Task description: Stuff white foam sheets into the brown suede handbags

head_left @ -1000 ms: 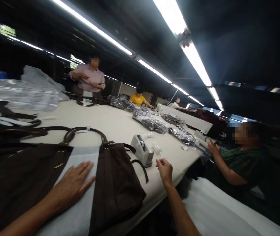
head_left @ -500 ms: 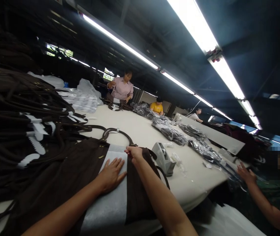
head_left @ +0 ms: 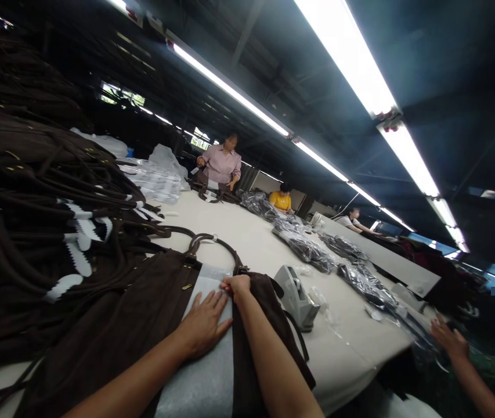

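Observation:
A dark brown handbag (head_left: 138,302) lies flat before me, its round handle (head_left: 221,239) pointing away. A strip of whitish, translucent paper (head_left: 203,377) runs lengthwise over the bag. My left hand (head_left: 206,322) rests palm down on the strip, fingers stretched out. At the strip's upper right edge, below the handle, my right hand (head_left: 236,287) is closed in a pinch on the paper; its fingertips are partly hidden. Just right of the bag stands a grey tape dispenser (head_left: 297,302).
Brown bags with white-wrapped handles (head_left: 77,232) are heaped at left. Plastic sheets (head_left: 151,180) lie behind them on the pale table (head_left: 230,212). Plastic-wrapped bags (head_left: 303,247) line the table's far side. A co-worker's hand (head_left: 450,339) is at right; another person (head_left: 221,162) stands at the back.
The view has shifted slightly, so things appear a little lower and farther right. Both my hands keep their places on the paper strip. The co-worker's hand at right stays near the wrapped bags.

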